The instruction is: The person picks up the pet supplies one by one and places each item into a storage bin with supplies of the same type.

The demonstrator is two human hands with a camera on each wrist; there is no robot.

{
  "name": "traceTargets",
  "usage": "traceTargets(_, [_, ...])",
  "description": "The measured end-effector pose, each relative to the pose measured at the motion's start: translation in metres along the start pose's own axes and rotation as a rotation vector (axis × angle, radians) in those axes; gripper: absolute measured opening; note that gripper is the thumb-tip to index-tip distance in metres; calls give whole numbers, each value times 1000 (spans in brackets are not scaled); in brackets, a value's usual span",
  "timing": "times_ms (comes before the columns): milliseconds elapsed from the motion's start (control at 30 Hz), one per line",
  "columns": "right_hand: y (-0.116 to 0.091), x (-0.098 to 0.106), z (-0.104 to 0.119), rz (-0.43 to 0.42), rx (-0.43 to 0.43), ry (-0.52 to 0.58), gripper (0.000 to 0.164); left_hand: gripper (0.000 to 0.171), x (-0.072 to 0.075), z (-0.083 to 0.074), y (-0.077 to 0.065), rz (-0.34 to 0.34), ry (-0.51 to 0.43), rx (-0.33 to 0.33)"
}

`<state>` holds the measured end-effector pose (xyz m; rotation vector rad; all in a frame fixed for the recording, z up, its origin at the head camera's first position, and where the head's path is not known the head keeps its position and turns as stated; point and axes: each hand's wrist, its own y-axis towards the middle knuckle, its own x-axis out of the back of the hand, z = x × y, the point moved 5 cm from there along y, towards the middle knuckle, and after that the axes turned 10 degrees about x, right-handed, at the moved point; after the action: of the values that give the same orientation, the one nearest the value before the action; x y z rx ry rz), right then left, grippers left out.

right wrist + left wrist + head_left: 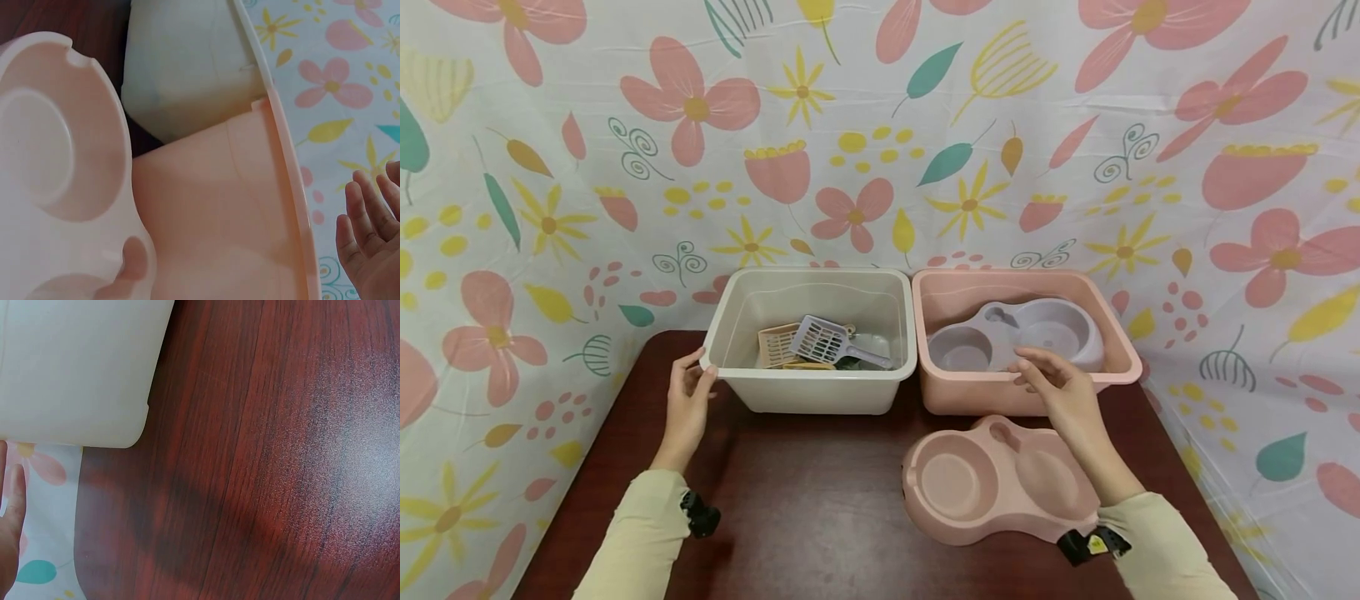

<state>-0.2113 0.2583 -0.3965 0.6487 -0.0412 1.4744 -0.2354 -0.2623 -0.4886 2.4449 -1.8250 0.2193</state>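
Left grip at white bin, clamping unclear; right grip apart, empty; advise steadying rim evenly, keeping bin level.

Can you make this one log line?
left hand: at white tub | right hand: empty, by pink tub | white tub: scoops | pink tub: lilac double bowl | table: pink double bowl

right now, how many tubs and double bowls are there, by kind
Tubs: 2, white tub and pink tub
Double bowls: 2, lilac double bowl inside the pink tub, pink double bowl on the table
Total: 4
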Motion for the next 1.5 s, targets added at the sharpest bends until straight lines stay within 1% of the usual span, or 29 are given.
traceTargets(133, [-1, 7, -3, -10, -9, -22, 36, 48, 0, 0, 0, 1, -11, 6])
traceTargets(267, [-3, 14, -6, -13, -16, -42, 36, 48, 0, -2, -1, 15, -15, 31])
traceTargets(400, [-6, 21, -7, -18, -24, -45, 36, 48, -2, -18, -10, 32, -16, 38])
traceTargets(500, [-8, 27, -9, -27, -35, -46, 37, 49, -4, -29, -17, 40, -14, 21])
traceTargets(600, [-10, 33, -12, -38, -37, -51, 37, 49, -4, -32, -19, 41, -4, 16])
traceTargets(733, [-12, 41, -16, -54, -22, -62, 35, 49, -4, -29, -18, 37, 1, 27])
traceTargets(833, [-14, 46, -19, -64, -17, -65, 33, 49, -2, -18, -11, 30, -2, 34])
traceTargets(933, [-16, 52, -22, -75, -18, -49, 31, 48, -1, -6, -3, 14, 2, 27])
traceTargets(967, [-17, 55, -23, -80, -20, -47, 30, 48, -1, -4, -2, 8, 7, 20])
traceTargets(1100, [-19, 63, -29, -101, -23, -35, 27, 48, -1, -1, -2, -3, 17, -2])
traceTargets(1200, [-20, 69, -33, -123, -27, -34, 25, 48, -1, -1, -2, -3, 18, -6])
traceTargets(1500, [-25, 84, -43, -164, -16, -63, 29, 48, -1, -1, -1, -4, 16, -4])
